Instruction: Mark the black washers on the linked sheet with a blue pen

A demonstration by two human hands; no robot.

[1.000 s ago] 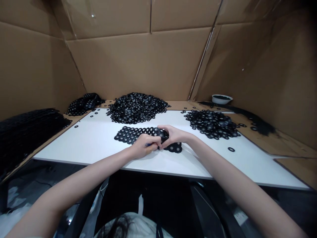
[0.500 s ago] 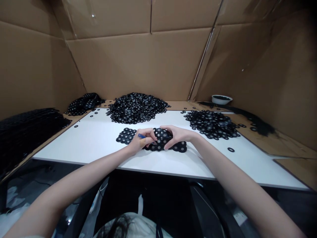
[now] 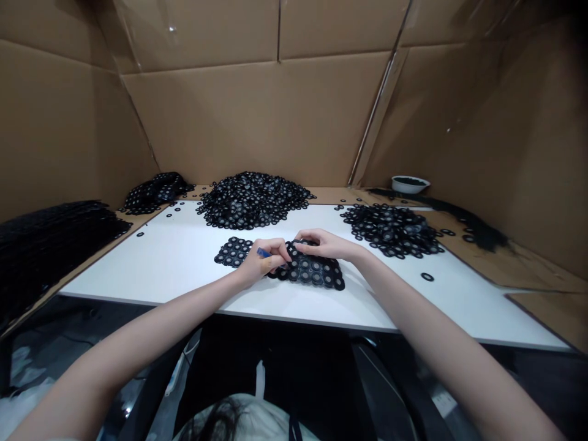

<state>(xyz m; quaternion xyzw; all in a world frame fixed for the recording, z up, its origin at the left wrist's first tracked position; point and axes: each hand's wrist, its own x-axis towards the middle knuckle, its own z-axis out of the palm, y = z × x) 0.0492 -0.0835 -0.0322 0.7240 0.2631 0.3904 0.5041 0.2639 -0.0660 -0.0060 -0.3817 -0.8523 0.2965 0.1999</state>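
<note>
In the middle of the white board lies a sheet of joined black rings [image 3: 315,269]. Over its left part my left hand [image 3: 260,262] is closed around a slim blue-handled tool [image 3: 263,252], whose tip is too small to make out against the rings. My right hand [image 3: 324,244] pinches the sheet's far edge, thumb above and fingers behind. To the left of my left hand, more joined rings [image 3: 233,252] lie flat. Whether they belong to the same sheet is hidden behind that hand.
On the white board [image 3: 151,269], a large heap of black rings [image 3: 252,199] lies at the back and a smaller heap [image 3: 392,229] at right. A single ring [image 3: 427,277] lies nearer. A white bowl [image 3: 410,184] stands back right. Cardboard walls [image 3: 257,116] enclose the table.
The right part of the ring sheet has turned over or flattened toward me, showing regular rows. My right fingers have closed on its far edge. My left hand has hardly moved.
</note>
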